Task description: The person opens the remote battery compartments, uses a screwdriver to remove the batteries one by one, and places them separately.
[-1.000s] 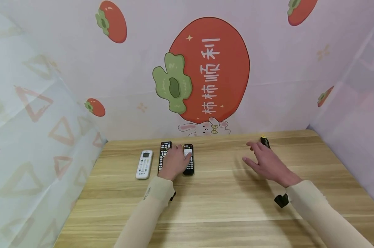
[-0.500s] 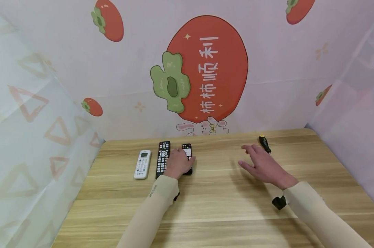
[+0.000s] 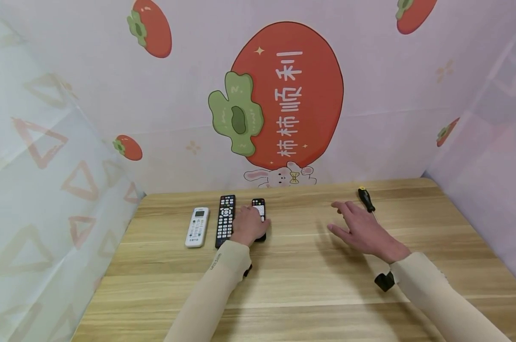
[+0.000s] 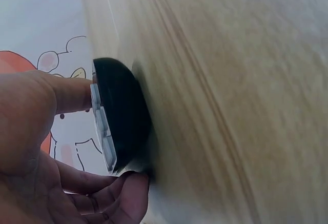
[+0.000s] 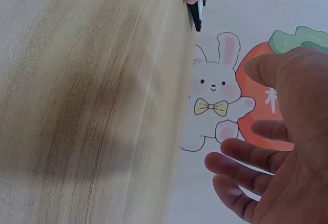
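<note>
My left hand point(image 3: 248, 224) is over the small black remote control point(image 3: 258, 205) on the wooden table, hiding much of its keys. In the left wrist view, the thumb is at one edge of this remote point(image 4: 123, 111) and curled fingertips point(image 4: 136, 196) grip the opposite edge. Just left of that hand lies a longer black remote control point(image 3: 225, 221), and beyond it a white air-conditioner remote point(image 3: 196, 227). Over the right half of the table, my right hand point(image 3: 360, 230) hovers with relaxed, spread fingers and holds nothing. A black-and-yellow screwdriver point(image 3: 366, 199) lies close behind it.
The wooden table point(image 3: 300, 285) ends at a back wall point(image 3: 386, 142) printed with persimmons and a rabbit. Patterned side walls point(image 3: 48, 190) rise at left and right. A small black device point(image 3: 384, 281) sits at the right wrist.
My left hand has shifted right, from across both black remotes onto the small one, uncovering the longer one. My right hand has drifted slightly left, showing more of the screwdriver.
</note>
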Demonstrator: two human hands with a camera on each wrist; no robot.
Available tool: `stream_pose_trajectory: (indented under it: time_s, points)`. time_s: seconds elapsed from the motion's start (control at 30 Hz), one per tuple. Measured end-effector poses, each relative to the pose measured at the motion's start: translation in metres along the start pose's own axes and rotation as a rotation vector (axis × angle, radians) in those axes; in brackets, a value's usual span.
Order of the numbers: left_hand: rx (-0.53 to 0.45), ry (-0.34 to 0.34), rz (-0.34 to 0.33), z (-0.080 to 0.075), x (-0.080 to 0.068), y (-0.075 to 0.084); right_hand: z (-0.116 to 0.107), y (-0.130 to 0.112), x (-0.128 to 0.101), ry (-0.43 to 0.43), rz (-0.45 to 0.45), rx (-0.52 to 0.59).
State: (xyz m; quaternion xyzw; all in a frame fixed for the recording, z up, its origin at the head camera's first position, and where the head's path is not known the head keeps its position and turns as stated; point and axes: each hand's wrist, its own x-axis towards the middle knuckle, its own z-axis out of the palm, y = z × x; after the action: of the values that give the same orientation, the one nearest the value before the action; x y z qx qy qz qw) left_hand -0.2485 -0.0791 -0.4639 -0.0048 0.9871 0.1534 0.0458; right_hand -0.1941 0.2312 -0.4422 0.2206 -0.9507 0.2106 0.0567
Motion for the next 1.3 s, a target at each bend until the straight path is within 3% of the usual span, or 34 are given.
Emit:
stream_pose_trajectory:
  time_s: [0.53, 0.87, 1.07, 1.3]
  points:
    - [0.004, -0.013, 0.01, -0.004, -0.002, 0.005, 0.002, -0.003, -0.001, 0.013, -0.03, -0.009]
    - [0.124, -0.05, 0.214, -0.012, -0.012, 0.011, 0.002, -0.006, -0.001, 0.006, -0.036, 0.011]
    - [0.166, -0.104, 0.306, -0.017, -0.023, 0.015, 0.004, -0.008, -0.001, -0.016, -0.02, 0.026]
    - [0.209, -0.211, 0.436, -0.02, -0.034, 0.022, 0.007, -0.008, -0.001, -0.032, -0.013, 0.037]
